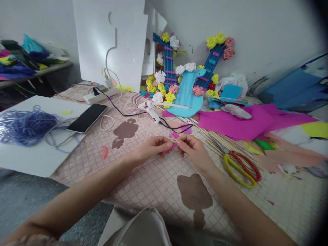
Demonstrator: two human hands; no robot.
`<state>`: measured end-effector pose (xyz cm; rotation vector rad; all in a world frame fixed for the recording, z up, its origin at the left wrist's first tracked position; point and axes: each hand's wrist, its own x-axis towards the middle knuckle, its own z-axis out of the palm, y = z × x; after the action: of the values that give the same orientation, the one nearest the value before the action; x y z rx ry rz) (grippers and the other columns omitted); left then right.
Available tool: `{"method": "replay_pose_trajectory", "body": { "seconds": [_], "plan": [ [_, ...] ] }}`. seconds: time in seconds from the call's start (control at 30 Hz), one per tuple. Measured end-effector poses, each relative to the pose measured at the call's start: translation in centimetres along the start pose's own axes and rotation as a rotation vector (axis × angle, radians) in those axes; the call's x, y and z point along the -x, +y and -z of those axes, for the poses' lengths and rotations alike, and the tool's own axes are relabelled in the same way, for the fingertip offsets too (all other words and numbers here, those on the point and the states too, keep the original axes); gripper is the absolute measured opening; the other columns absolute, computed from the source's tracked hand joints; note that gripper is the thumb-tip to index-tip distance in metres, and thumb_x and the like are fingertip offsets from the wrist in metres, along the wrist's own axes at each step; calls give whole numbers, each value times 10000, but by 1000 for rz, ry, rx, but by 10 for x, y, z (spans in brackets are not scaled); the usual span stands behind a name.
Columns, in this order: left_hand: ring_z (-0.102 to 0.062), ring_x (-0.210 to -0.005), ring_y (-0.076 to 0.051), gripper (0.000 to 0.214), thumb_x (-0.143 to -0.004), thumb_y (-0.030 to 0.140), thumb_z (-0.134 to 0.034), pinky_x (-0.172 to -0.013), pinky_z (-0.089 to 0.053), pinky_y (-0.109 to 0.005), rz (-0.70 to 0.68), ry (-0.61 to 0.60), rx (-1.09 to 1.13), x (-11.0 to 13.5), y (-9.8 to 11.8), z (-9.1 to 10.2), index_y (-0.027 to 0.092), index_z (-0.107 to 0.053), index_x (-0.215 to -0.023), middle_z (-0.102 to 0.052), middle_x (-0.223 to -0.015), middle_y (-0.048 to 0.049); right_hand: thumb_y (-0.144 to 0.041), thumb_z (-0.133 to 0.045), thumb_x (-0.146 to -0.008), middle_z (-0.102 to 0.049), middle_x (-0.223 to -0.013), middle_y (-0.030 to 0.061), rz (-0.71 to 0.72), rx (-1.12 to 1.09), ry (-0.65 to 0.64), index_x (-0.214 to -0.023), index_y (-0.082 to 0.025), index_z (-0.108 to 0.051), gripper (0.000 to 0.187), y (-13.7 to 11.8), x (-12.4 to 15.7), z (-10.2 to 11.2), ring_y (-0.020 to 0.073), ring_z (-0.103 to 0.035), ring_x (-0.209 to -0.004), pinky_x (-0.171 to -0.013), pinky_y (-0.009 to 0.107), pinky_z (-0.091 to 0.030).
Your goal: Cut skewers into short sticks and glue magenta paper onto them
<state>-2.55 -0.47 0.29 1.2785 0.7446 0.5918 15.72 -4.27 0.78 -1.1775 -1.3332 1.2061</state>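
Just pink paper (174, 136) between hands (151, 149) (194, 150)

The paper scrap (174, 136) I hold is hot pink; the cloth (153, 184) is pale pink checks with brown blotches. Near its right edge the scissors (242, 169) have yellow and red handles. At the far edge the guitar cutout (186, 92) is sky blue with yellow and white flowers.
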Motion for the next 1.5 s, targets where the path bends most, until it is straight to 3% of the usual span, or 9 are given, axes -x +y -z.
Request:
{"method": "replay_pose_trajectory", "body": {
  "seconds": [0.17,0.27,0.4,0.73,0.87,1.03,1.2,1.37,1.5],
  "plan": [
    [-439,-577,-65,291,-708,386,-729,-553,-331,-210,-2,-13,84,-3,3,-2,128,-610,-768,-539,-661,21,-474,-550,-860,-525,-673,-15,-75,-238,-24,-853,-187,-626,297,-3,1,1,94,-485,-563,-475,221,-392],
    [-435,-583,-67,311,-706,410,-728,-558,-329,-213,35,-28,163,-4,6,-5,128,-603,-743,-520,-653,21,-417,-666,-780,-532,-711,-25,-165,-308,-80,-933,-205,-628,264,-4,1,6,88,-480,-574,-492,214,-396],
    [-455,-613,-71,335,-691,425,-745,-581,-354,-213,70,-102,206,-11,10,-10,132,-594,-753,-519,-685,19,-347,-740,-702,-550,-753,-31,-168,-277,-34,-857,-204,-620,243,-2,1,15,82,-468,-576,-509,215,-390],
    [-474,-566,-65,363,-679,442,-746,-536,-338,-211,-8,-125,6,-43,20,-31,131,-582,-766,-561,-670,16,-381,-697,-758,-543,-640,-43,-48,-217,39,-787,-199,-595,210,-5,1,41,86,-467,-535,-495,218,-377],
    [-443,-551,-60,337,-721,436,-715,-515,-311,-206,-37,-111,-25,-42,20,-36,127,-586,-758,-532,-629,29,-409,-667,-788,-548,-665,-31,-29,-157,33,-794,-196,-608,221,1,4,43,87,-462,-537,-497,224,-381],
    [-385,-502,-55,325,-748,437,-689,-477,-247,-212,-32,-92,9,-39,17,-39,133,-574,-729,-491,-564,42,-495,-523,-869,-532,-675,-7,-23,-241,38,-869,-201,-623,310,2,7,41,108,-478,-558,-482,234,-401],
    [-369,-508,-60,317,-766,445,-671,-471,-226,-218,-24,-122,26,-37,11,-37,137,-598,-770,-469,-578,42,-415,-649,-796,-522,-658,-26,-48,-133,69,-816,-204,-605,216,2,10,39,100,-454,-553,-491,220,-394],
    [-342,-517,-55,313,-785,437,-658,-484,-214,-220,18,-148,87,-35,6,-33,130,-641,-841,-466,-612,36,-427,-582,-842,-525,-690,-27,-21,-130,142,-805,-208,-591,223,1,10,43,99,-471,-560,-488,224,-390],
    [-370,-537,-51,317,-729,425,-717,-503,-244,-211,64,-117,169,-33,8,-33,127,-620,-776,-508,-675,14,-412,-577,-856,-478,-583,-47,34,70,162,-787,-207,-574,216,-4,13,51,93,-412,-488,-459,231,-335]
  ]
}}
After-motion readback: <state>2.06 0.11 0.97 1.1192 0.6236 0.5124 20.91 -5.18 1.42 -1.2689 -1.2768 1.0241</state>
